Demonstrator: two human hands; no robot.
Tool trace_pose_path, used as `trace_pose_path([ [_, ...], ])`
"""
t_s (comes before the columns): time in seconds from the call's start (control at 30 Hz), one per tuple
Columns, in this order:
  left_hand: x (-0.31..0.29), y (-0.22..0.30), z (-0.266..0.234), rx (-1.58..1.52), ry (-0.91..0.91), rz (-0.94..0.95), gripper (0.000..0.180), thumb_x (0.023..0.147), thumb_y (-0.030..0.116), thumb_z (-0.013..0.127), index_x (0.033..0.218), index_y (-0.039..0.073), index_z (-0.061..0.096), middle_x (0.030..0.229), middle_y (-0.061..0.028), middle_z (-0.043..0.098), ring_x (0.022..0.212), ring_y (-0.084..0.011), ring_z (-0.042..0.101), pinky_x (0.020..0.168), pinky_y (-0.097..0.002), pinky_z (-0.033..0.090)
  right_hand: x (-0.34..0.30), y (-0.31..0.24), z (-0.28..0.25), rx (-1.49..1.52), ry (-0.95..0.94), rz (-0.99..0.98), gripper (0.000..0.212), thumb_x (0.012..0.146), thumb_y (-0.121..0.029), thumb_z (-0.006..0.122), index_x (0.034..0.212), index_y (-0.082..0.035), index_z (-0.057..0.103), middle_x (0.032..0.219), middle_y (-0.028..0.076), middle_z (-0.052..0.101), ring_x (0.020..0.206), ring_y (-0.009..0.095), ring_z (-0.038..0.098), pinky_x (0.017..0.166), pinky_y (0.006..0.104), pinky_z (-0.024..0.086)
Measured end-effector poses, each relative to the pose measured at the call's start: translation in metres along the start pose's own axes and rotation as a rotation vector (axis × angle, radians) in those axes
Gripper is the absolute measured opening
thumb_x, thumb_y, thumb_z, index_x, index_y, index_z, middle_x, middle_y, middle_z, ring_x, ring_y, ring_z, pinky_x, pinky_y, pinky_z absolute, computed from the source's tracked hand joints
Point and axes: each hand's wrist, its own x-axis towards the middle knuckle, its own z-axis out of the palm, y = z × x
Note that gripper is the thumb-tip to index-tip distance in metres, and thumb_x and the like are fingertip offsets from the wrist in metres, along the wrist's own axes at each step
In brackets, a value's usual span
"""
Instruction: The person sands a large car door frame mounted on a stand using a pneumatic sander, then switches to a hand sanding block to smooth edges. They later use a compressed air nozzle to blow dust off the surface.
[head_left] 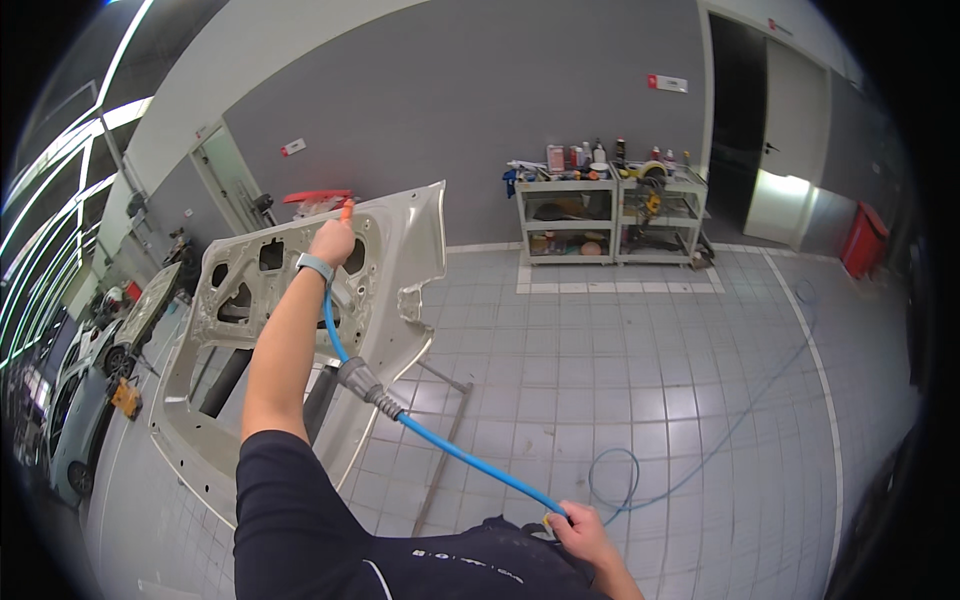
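A bare car body panel (395, 255), pale grey-beige with several cut-outs, stands tilted on a metal stand (455, 420) to my left. My left hand (333, 242), a watch on its wrist, is stretched out over the panel's upper edge. It is closed round a tool with an orange end (347, 210); the rest of that tool is hidden by the hand. From beneath the wrist a blue hose (470, 462) runs down through a ribbed grey connector (362, 380) to my waist. There my right hand (582, 533) grips the hose, its fingers wrapped round it.
Against the grey wall stand two shelf carts (568, 190) loaded with bottles and tools. A thin hose (690, 480) loops over the tiled floor on the right. A red bin (862, 240) stands beside the door (790, 140). Cars (75, 430) line the far left.
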Motion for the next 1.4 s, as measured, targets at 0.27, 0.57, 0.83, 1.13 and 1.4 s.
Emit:
trace_pose_path([
  [0.27,0.037,0.035,0.017,0.343,-0.08,-0.045,0.043,0.1,0.035,0.05,0.079,0.0,0.063,0.061,-0.0061,0.058,0.045,-0.0159,0.054,0.042,-0.0337,0.041,0.159,0.03,-0.109,0.026,-0.302,-0.229,0.029,0.095,-0.026,0.066,0.077,-0.005,0.059,0.068,0.014,0.057,0.062,0.034,0.057,0.057,0.0418,0.045],
  [0.57,0.095,0.068,0.033,0.67,-0.008,-0.256,0.038,0.101,0.038,0.055,0.081,0.006,0.064,0.063,0.0017,0.055,0.046,-0.0095,0.049,0.041,-0.0261,0.036,0.375,0.065,-0.202,0.004,-0.488,-0.332,0.026,0.091,-0.022,0.07,0.075,-0.004,0.06,0.065,0.015,0.057,0.061,0.035,0.058,0.056,0.0429,0.044],
  [0.83,0.138,0.146,0.032,0.037,-0.319,-0.66,0.045,0.104,0.037,0.05,0.076,0.004,0.064,0.066,0.0012,0.055,0.049,-0.0089,0.047,0.046,-0.0259,0.039,0.57,0.042,-0.235,0.136,-0.764,-0.638,0.028,0.089,-0.022,0.071,0.071,-0.005,0.058,0.064,0.014,0.057,0.058,0.035,0.056,0.054,0.0424,0.042],
  [1.13,0.226,0.198,0.065,0.847,-0.405,-0.798,0.061,0.102,0.047,0.049,0.064,0.0,0.059,0.062,-0.007,0.06,0.048,-0.0144,0.053,0.044,-0.0368,0.041,0.794,0.082,-0.293,0.18,-1.103,-0.833,0.036,0.09,-0.027,0.072,0.069,-0.005,0.052,0.063,0.014,0.055,0.058,0.037,0.055,0.054,0.0461,0.041],
  [1.4,0.32,0.25,0.116,0.462,-0.235,-1.353,0.045,0.1,0.045,0.056,0.08,0.004,0.063,0.069,0.0008,0.059,0.045,-0.0058,0.046,0.04,-0.024,0.037,0.983,0.064,-0.324,0.191,-1.324,-0.951,0.036,0.093,-0.03,0.069,0.071,-0.006,0.053,0.064,0.014,0.056,0.058,0.037,0.056,0.053,0.0451,0.042],
])
